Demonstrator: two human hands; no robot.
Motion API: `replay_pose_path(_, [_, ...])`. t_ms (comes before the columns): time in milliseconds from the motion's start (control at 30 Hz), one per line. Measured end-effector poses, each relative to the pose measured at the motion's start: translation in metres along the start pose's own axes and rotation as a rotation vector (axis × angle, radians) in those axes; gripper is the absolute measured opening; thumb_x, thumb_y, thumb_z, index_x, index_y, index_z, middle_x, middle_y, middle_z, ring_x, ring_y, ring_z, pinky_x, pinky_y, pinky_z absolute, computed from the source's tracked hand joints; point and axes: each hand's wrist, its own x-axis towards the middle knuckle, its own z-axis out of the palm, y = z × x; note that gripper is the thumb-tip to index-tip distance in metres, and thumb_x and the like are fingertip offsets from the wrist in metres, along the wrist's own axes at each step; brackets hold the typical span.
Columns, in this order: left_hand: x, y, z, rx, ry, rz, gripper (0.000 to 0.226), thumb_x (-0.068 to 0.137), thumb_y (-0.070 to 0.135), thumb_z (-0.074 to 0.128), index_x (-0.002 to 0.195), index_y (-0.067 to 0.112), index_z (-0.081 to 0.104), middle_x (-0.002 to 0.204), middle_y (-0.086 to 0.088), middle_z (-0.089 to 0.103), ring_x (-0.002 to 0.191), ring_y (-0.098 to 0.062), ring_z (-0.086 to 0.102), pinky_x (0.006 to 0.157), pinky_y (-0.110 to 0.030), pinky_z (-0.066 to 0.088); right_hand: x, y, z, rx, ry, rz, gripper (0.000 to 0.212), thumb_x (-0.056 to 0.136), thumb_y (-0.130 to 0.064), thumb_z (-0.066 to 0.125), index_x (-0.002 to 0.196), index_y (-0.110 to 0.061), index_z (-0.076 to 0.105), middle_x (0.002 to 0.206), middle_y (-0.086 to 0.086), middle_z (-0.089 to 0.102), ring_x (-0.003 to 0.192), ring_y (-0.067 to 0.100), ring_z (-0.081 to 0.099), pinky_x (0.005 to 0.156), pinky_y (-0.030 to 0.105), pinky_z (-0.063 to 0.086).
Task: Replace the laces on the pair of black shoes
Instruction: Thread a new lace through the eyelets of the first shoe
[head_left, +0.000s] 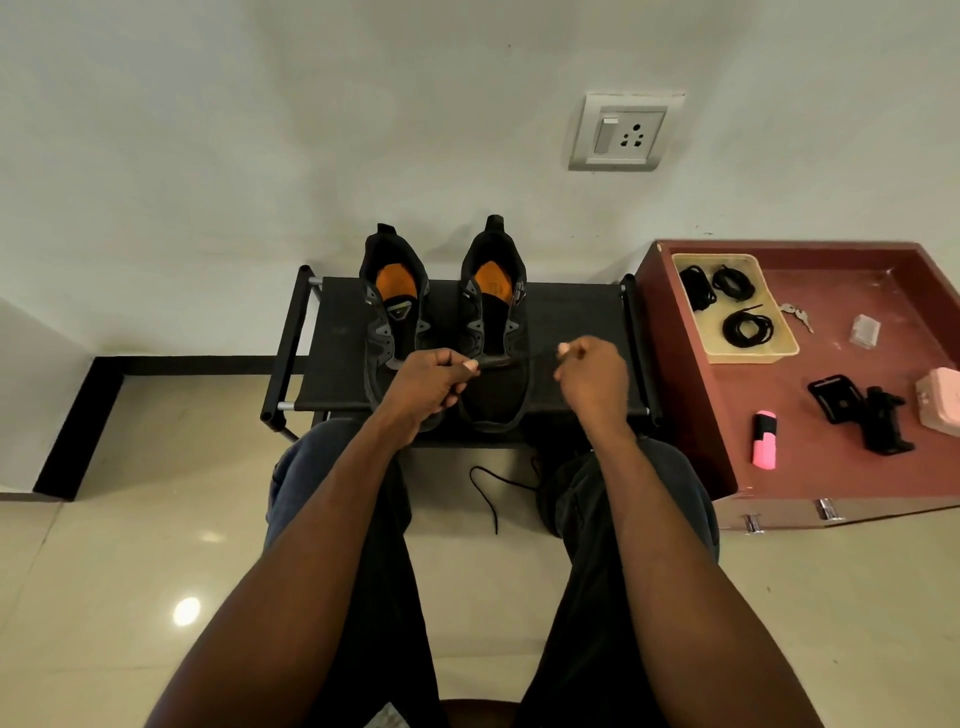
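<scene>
A pair of black mesh shoes with orange insoles (447, 322) is seen standing side by side on a low black fabric-topped rack (571, 332), toes toward the person. Over the toe end of the right-hand shoe of the pair, a black lace (498, 362) is pinched between thumb and fingers of the left hand (428, 384), apparently stretched across the lowest eyelets. The right hand (592, 376), just to the right of the shoes, is curled with thumb and fingertip together; whether the other lace end is pinched there cannot be told. Another black lace (493, 493) is seen on the tiled floor below the rack. To the right of the shoes, coiled black laces (748, 328) lie in a beige tray (779, 351) on a reddish-brown counter (810, 478). Threading of the first eyelets is judged to be in hand; next, evening both ends and crossing them upward would be called for.
</scene>
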Motion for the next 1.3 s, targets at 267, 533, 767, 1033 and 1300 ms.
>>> replay_pose_path(267, [0.002, -0.004, 0.012, -0.043, -0.068, 0.105, 0.011, 0.096, 0.017, 0.064, 0.094, 0.006, 0.066, 0.070, -0.002, 0.066, 0.057, -0.011, 0.057, 0.050, -0.020, 0.040, -0.013, -0.011, 0.010, 0.269, -0.477, -0.109, 0.028, 0.097, -0.021, 0.064, 0.125, -0.016, 0.062, 0.116, 0.000, 0.069, 0.107, 0.009, 0.062, 0.085, 0.021, 0.044])
replay_pose_path(533, [0.003, -0.006, 0.020, -0.080, 0.000, 0.134, 0.013, 0.092, 0.013, 0.069, 0.093, 0.003, 0.061, 0.072, -0.010, 0.071, 0.058, -0.016, 0.065, 0.047, -0.023, 0.043, -0.015, -0.011, 0.015, 0.364, -0.491, -0.083, 0.012, 0.092, -0.009, 0.069, 0.099, 0.001, 0.071, 0.075, 0.007, 0.068, 0.064, 0.007, 0.060, 0.063, 0.019, 0.049])
replay_pose_path(767, [0.014, 0.001, 0.018, -0.029, -0.092, 0.205, 0.015, 0.099, 0.009, 0.058, 0.106, -0.002, 0.066, 0.089, -0.018, 0.073, 0.072, -0.017, 0.070, 0.059, -0.023, 0.053, -0.004, -0.008, 0.012, 0.406, -0.445, -0.055, 0.008, 0.088, -0.014, 0.074, 0.091, -0.006, 0.073, 0.072, 0.000, 0.069, 0.059, 0.008, 0.055, 0.060, 0.020, 0.048])
replay_pose_path(1033, [0.032, 0.001, 0.022, 0.091, 0.025, 0.329, 0.004, 0.102, 0.017, 0.056, 0.099, 0.015, 0.053, 0.077, -0.007, 0.071, 0.063, -0.015, 0.066, 0.052, -0.024, 0.047, 0.010, -0.012, 0.025, 0.429, -0.367, -0.108, 0.007, 0.088, -0.013, 0.074, 0.082, -0.011, 0.076, 0.075, 0.001, 0.072, 0.066, 0.003, 0.060, 0.061, 0.019, 0.047])
replay_pose_path(1300, [0.042, -0.002, 0.028, -0.100, 0.065, 0.355, 0.009, 0.096, 0.017, 0.065, 0.094, 0.012, 0.072, 0.078, -0.007, 0.072, 0.067, -0.015, 0.063, 0.056, -0.021, 0.047, 0.020, -0.008, 0.024, 0.625, -0.365, -0.065, 0.010, 0.089, -0.009, 0.073, 0.096, -0.002, 0.077, 0.075, 0.006, 0.072, 0.061, 0.013, 0.059, 0.060, 0.022, 0.050])
